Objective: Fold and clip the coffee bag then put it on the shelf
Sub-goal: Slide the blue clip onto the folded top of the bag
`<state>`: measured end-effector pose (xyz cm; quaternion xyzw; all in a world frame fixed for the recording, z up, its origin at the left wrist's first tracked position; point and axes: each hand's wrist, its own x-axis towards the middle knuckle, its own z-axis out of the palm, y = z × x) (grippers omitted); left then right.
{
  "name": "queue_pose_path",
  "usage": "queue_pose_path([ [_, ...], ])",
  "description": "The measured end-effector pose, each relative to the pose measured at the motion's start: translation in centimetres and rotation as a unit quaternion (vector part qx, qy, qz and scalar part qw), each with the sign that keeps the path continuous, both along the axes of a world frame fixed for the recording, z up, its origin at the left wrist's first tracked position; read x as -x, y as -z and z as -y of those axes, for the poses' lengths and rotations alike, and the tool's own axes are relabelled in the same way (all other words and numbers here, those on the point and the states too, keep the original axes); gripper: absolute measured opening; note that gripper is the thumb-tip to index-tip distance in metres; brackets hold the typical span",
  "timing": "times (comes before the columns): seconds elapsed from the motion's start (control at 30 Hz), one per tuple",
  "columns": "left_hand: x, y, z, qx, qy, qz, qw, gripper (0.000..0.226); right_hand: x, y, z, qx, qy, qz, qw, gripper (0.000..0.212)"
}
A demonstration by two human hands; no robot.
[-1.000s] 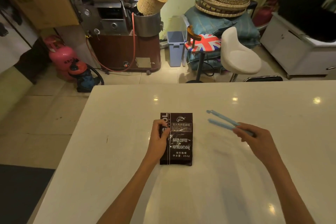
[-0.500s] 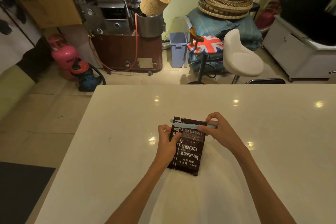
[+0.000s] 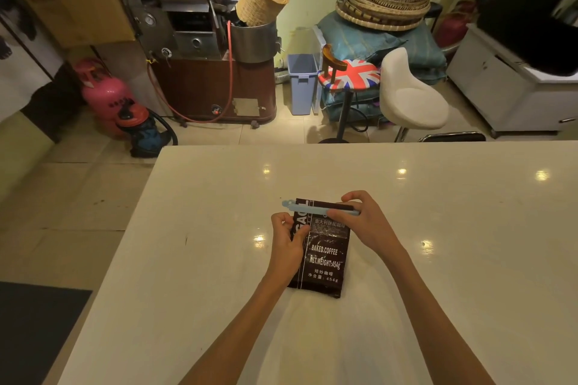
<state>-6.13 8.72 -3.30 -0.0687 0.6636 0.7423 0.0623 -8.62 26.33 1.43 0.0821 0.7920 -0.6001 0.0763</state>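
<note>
A dark brown coffee bag (image 3: 325, 259) with white print lies flat on the white table (image 3: 203, 259), its top end folded over and pointing away from me. A light blue clip (image 3: 305, 208) lies across that folded top. My right hand (image 3: 364, 223) pinches the clip's right end, thumb and fingers closed on it. My left hand (image 3: 286, 242) grips the bag's left edge just below the clip. The clip's left tip sticks out past the bag.
Beyond the table's far edge stand a white stool (image 3: 409, 94), a flag-patterned stool (image 3: 350, 75), a blue bin (image 3: 301, 81), a coffee roaster (image 3: 200, 40) and a pink gas cylinder (image 3: 106, 97). A white cabinet (image 3: 513, 87) is at the far right. No shelf is in view.
My right hand carried the blue clip from the right side of the table onto the bag's folded top. The bag has turned slightly and sits a little nearer me; my left hand stays on its left edge.
</note>
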Motion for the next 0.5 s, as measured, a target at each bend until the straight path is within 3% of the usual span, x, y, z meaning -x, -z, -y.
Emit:
queue_pose_path([
  [0.5, 0.18, 0.65, -0.18, -0.008, -0.025, 0.007, 1.0, 0.025, 0.12, 0.28, 0.83, 0.007, 0.012, -0.002, 1.0, 0.047],
])
